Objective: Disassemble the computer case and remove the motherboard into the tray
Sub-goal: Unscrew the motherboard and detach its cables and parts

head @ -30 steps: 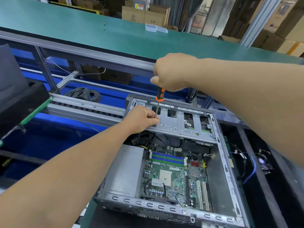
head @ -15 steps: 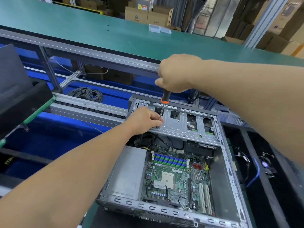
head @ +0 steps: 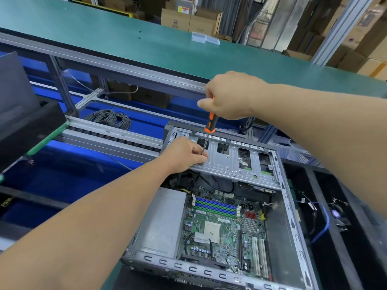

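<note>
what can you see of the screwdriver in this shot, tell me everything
The screwdriver has an orange and black handle, plastic or rubber by its look, and a thin bare metal shaft. It stands nearly upright, leaning slightly, tip down on the silver drive bracket at the far end of the open computer case. The right hand wraps the handle's top, hiding most of it. The left hand pinches the lower shaft near the tip with its fingers. The tip itself is too small to make out.
</note>
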